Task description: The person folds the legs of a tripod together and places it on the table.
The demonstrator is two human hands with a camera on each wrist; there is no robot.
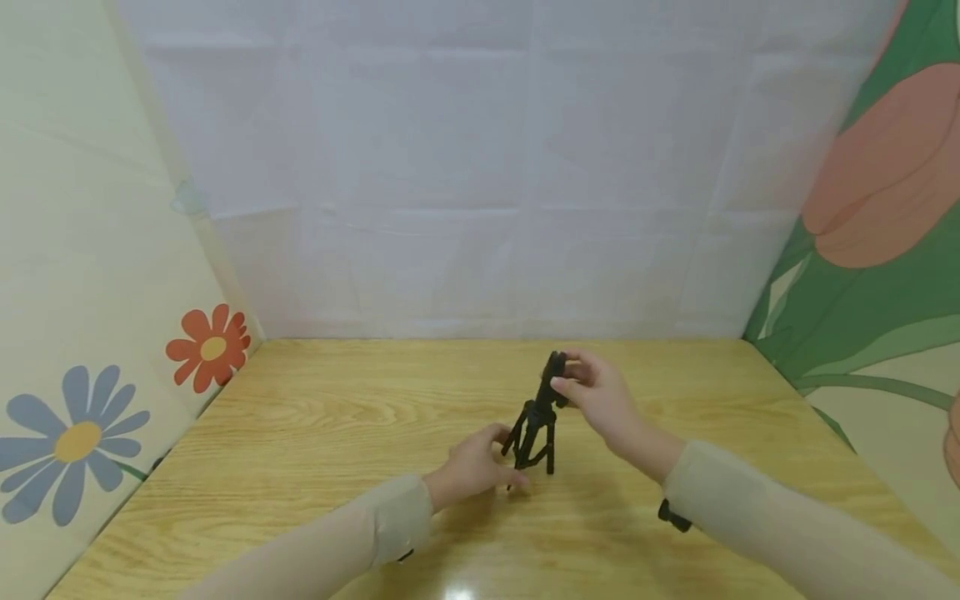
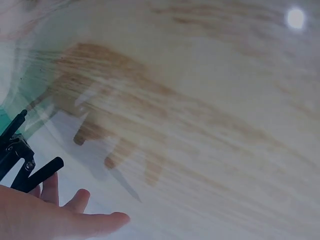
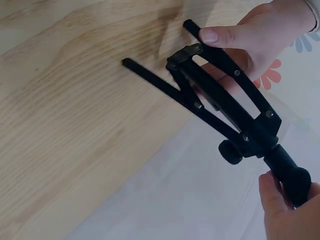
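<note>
A small black tripod [image 1: 531, 414] is held tilted over the wooden table, its legs partly spread and its top leaning right in the head view. My right hand [image 1: 600, 396] grips the upper part between thumb and fingers. Lower down, my left hand [image 1: 476, 467] is at the legs. In the right wrist view, the left thumb [image 3: 212, 36] presses on one leg of the tripod [image 3: 220, 95], with other fingers behind it. The right hand [image 3: 295, 220] covers part of the head there. Only part of the left hand [image 2: 35, 215] and a few legs [image 2: 42, 175] show in the left wrist view.
The wooden table [image 1: 315, 417] lies under both hands. A white sheet [image 1: 480, 167] hangs behind its far edge. Flower-printed panels stand at the left [image 1: 75, 250] and right [image 1: 885, 333]. A black piece [image 1: 673, 515] sticks out below the right sleeve.
</note>
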